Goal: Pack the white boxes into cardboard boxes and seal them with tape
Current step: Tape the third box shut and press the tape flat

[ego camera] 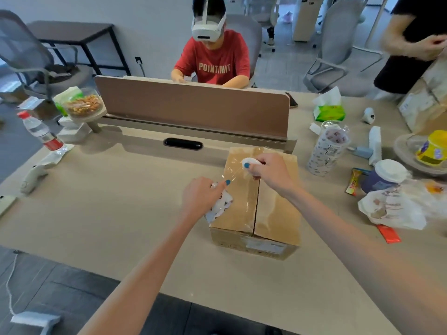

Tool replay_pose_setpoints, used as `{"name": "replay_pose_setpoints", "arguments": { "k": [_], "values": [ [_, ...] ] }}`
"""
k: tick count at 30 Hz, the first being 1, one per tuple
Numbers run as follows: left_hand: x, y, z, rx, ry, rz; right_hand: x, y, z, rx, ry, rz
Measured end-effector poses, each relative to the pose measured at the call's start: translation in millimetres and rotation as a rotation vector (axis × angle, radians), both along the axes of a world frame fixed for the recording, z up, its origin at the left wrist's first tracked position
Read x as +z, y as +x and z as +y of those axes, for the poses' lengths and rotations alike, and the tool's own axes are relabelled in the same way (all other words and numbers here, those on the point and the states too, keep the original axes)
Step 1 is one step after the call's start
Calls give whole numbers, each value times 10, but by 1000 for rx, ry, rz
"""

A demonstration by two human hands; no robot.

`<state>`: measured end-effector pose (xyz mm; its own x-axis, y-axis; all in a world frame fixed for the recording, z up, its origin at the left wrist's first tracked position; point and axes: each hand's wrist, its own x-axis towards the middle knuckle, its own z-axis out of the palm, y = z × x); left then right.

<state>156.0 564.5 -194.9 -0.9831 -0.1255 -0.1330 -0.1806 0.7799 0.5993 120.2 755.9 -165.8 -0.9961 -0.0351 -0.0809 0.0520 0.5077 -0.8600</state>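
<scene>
At the table's (121,213) near middle, the cardboard box (275,213) stands with its flaps closed, any white boxes hidden inside. The left hand (200,197) curls around what looks like a tape roll (219,206), forefinger pressing at the box's left edge. Beyond, the right hand (271,169) pinches a small white tool (250,162) against clear tape (233,171) stretched between them. Slack would likely let the film wrinkle or stick to itself, missing the seam.

Both arms are stretched forward. The left hand (202,197) is curled round a tape roll (221,205), forefinger pointed out. A small white thing (250,162) is pinched by the right hand (271,170).
</scene>
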Motion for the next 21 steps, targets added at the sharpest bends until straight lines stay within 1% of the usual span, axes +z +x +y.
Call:
{"name": "replay_pose_setpoints", "arguments": {
  "k": [3,7,8,10,12,15,18,21],
  "values": [
    [38,-44,243,79,28,-19,-42,-121,274,23,-23,-34],
    [106,-79,523,35,63,-27,-119,-284,625,95,10,-104],
    [117,-59,582,7,128,-24,-132,-318,688,109,-3,-118],
    [149,15,704,-32,345,-7,-148,-369,771,129,-21,-136],
    [189,76,802,-11,554,32,-159,-423,805,159,-13,-117],
    [210,119,887,-10,692,33,-146,-508,838,199,-23,-76],
    [171,128,943,1,752,14,-138,-622,878,221,-29,-50],
    [149,89,1016,13,704,-13,-167,-735,921,238,6,-46]
  ]
}}
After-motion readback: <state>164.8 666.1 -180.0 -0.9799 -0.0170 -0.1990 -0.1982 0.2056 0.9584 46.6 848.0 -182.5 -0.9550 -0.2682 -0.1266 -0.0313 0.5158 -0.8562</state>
